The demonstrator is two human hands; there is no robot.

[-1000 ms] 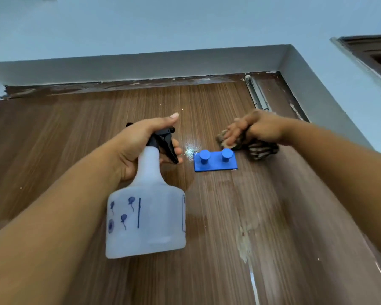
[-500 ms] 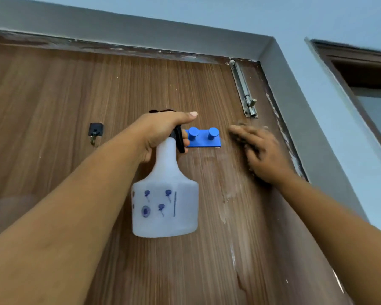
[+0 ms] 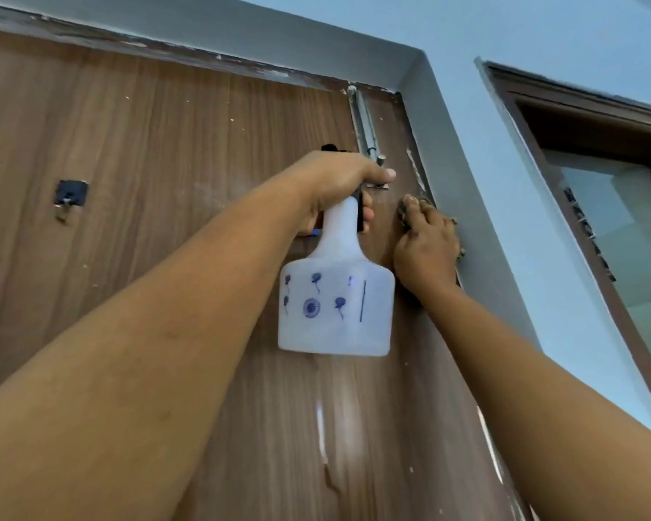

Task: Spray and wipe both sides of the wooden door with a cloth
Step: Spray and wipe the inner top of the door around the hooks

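The wooden door (image 3: 158,152) fills the view, brown with wet streaks low down. My left hand (image 3: 339,182) grips the neck and black trigger of a white spray bottle (image 3: 335,306) with blue prints, held up against the door's upper right. My right hand (image 3: 425,250) presses a dark cloth (image 3: 410,208) flat against the door's right edge beside the frame. Only scraps of the cloth show around my fingers.
A metal slide bolt (image 3: 365,126) runs down from the door's top right corner. A small black hook (image 3: 70,193) is fixed at the left. The grey door frame (image 3: 463,182) borders the right, with a dark-framed window (image 3: 617,227) beyond.
My right hand with the cloth has moved right to the door's edge. My left hand has shifted the bottle right, now covering the blue hook plate. The camera has turned right.
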